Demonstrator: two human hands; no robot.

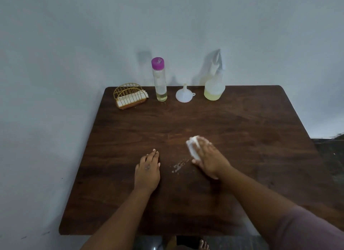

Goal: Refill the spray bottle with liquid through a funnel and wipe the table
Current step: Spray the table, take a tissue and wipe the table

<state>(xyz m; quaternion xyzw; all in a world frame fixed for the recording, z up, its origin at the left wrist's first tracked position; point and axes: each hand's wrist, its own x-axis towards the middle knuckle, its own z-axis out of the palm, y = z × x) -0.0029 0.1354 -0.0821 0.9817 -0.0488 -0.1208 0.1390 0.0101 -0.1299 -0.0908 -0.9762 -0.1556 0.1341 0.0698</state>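
Note:
My right hand (208, 159) presses a crumpled white tissue (192, 147) flat onto the dark wooden table (242, 166), right of centre. A small patch of white droplets (179, 166) lies just left of that hand. My left hand (148, 170) rests palm down on the table with its fingers together and nothing in it. At the back stand a clear spray bottle (214, 85) with pale yellow liquid in its base, a white funnel (184, 95) standing mouth down, and a tall clear bottle (160, 80) with a purple cap and a little liquid at the bottom.
A gold wire napkin holder (130, 96) with white tissues sits at the back left corner. The table stands against a pale wall. A bare foot (203, 245) shows on the floor below the table's near edge.

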